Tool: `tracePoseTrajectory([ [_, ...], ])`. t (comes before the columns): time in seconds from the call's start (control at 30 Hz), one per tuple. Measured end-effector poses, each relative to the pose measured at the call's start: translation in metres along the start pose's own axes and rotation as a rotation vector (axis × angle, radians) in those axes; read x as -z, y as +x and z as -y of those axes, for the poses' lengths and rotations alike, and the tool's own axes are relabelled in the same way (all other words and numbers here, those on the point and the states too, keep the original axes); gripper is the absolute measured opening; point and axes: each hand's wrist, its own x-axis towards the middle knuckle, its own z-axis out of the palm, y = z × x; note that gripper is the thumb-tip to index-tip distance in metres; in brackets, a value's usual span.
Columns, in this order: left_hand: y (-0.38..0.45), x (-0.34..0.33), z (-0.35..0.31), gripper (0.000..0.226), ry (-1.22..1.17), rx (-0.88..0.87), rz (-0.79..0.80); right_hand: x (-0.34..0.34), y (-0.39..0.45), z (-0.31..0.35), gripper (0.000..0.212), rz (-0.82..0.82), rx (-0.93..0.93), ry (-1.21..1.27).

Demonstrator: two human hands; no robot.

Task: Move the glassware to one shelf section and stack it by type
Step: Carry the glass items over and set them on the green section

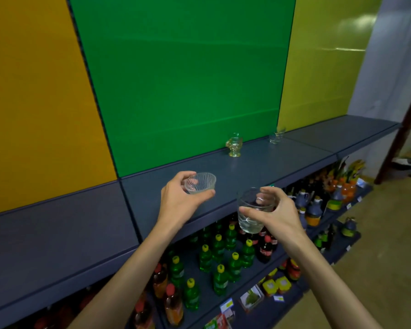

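Two glass pieces are in my hands at frame centre: my left hand (178,198) pinches a ribbed bowl (200,183) over the grey shelf (247,167), my right hand (274,211) grips a tumbler (253,211) by its rim. More glassware (234,145) stands farther back, upper right.

A clear ribbed glass bowl (200,183) and a clear patterned glass tumbler (253,213) were seen. The shelf (259,162) was finished matt grey-blue; the green back panel (183,74) was glossy and smooth.

Orange, green, yellow wall panels (180,79) behind grey shelving (57,224).
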Motion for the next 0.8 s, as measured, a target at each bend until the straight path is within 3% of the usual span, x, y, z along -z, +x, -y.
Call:
tracePoseTrajectory([
  [0.27,0.080,-0.074,0.014,0.061,0.064,0.061,-0.009,0.015,0.122,-0.028,0.077,0.095,0.055,-0.066],
  [0.43,0.136,-0.105,0.023,0.061,0.129,0.129,0.012,0.025,0.202,-0.041,0.088,0.160,0.044,-0.082],
  [0.63,0.190,-0.124,0.037,0.062,0.175,0.252,-0.062,0.029,0.271,-0.055,0.078,0.222,0.037,-0.062],
  [0.8,0.222,-0.133,0.049,0.075,0.268,0.319,-0.134,0.027,0.316,-0.069,0.092,0.273,0.025,-0.023],
])
